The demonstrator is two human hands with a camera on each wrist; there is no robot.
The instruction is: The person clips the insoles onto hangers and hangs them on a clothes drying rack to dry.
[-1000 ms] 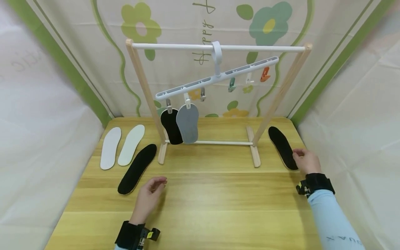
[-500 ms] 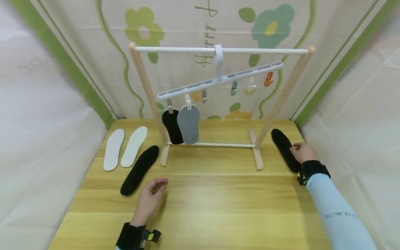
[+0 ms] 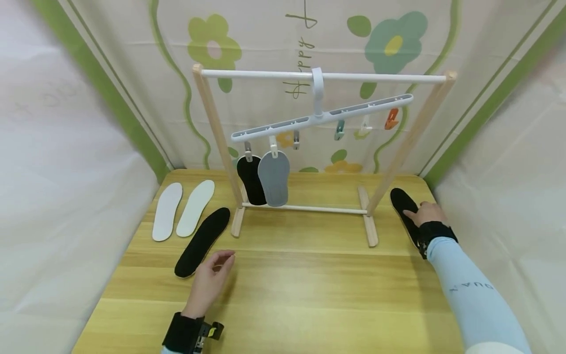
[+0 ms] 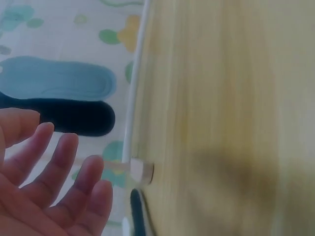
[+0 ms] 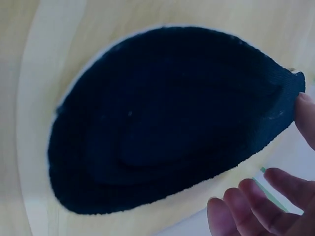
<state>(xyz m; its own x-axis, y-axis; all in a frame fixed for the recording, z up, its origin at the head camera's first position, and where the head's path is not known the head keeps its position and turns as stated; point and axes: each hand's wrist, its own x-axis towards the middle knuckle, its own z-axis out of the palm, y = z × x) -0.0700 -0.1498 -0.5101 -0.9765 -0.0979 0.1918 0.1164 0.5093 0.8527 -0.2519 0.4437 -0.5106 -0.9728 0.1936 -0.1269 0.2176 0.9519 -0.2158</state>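
At the right end of the table lies a black insole [image 3: 401, 200]. My right hand [image 3: 429, 213] is over its right edge, hiding part of it. In the right wrist view the thumb [image 5: 306, 118] meets the black insole near one end, while the fingers [image 5: 251, 201] stay spread beside it, apart from its edge. My left hand [image 3: 210, 281] is held over the table with loosely bent fingers and nothing in it. Close by on its left lies another black insole [image 3: 201, 243].
Two white insoles [image 3: 167, 211] lie far left. A wooden rack [image 3: 212, 113] with a white rod carries a tilted clip hanger [image 3: 327, 117]. From its left clips hang a black insole [image 3: 248, 179] and a grey insole [image 3: 273, 178]; several clips, one orange [image 3: 391, 119], hold nothing.
My right hand has moved forward and left, further over the right black insole. The left hand stays nearly still. The whole head view has shifted slightly.
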